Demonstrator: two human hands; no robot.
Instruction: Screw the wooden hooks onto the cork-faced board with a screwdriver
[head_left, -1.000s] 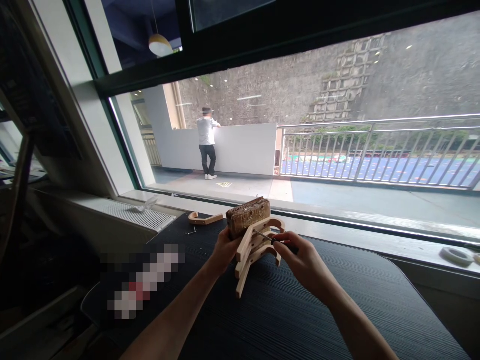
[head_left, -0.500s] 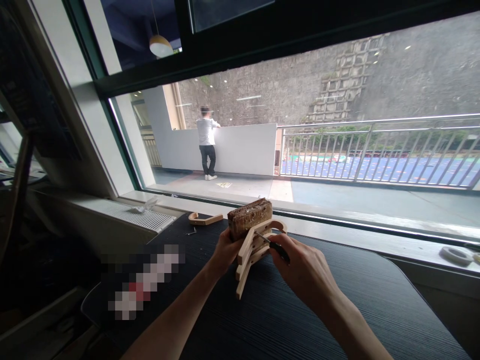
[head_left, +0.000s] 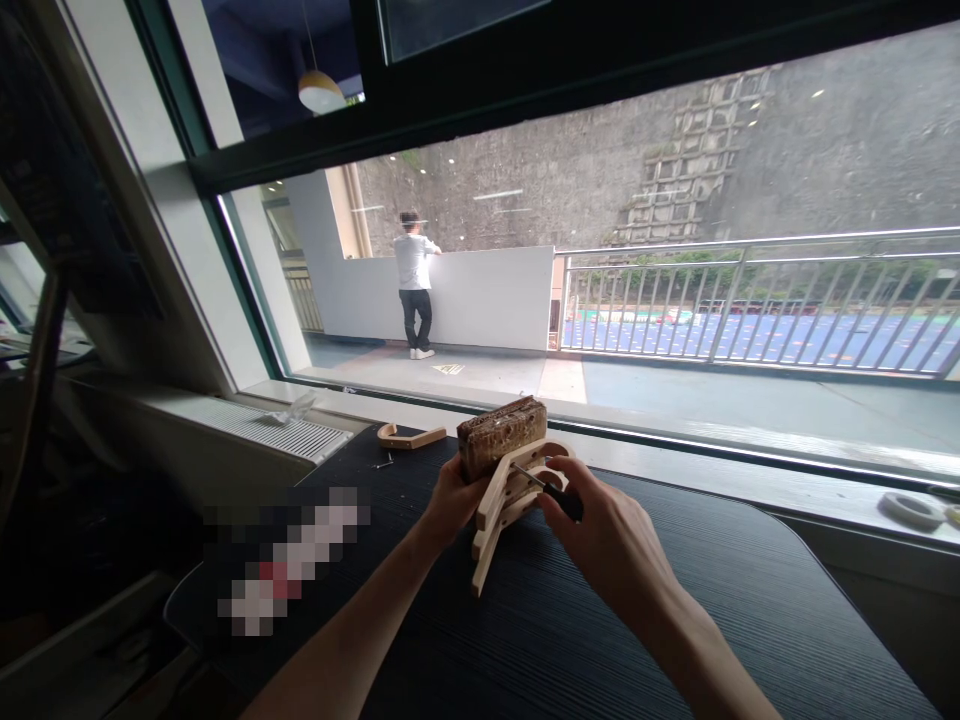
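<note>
My left hand [head_left: 448,497] is closed around a wooden assembly [head_left: 504,470]: a dark brown block on top with several pale curved wooden hooks fixed below it. It stands tilted over the black table [head_left: 570,620]. My right hand [head_left: 600,535] grips a small screwdriver [head_left: 551,487] with a black handle. Its metal tip points left into the hooks just under the block.
A loose wooden hook [head_left: 409,436] and a small screw [head_left: 384,464] lie at the table's far left edge. A roll of tape [head_left: 913,511] rests on the window sill at right. Outside the window a person [head_left: 415,283] stands on a terrace by a railing.
My right hand has turned and shifted slightly with the screwdriver against the hooks. The wooden assembly has moved a little to the right.
</note>
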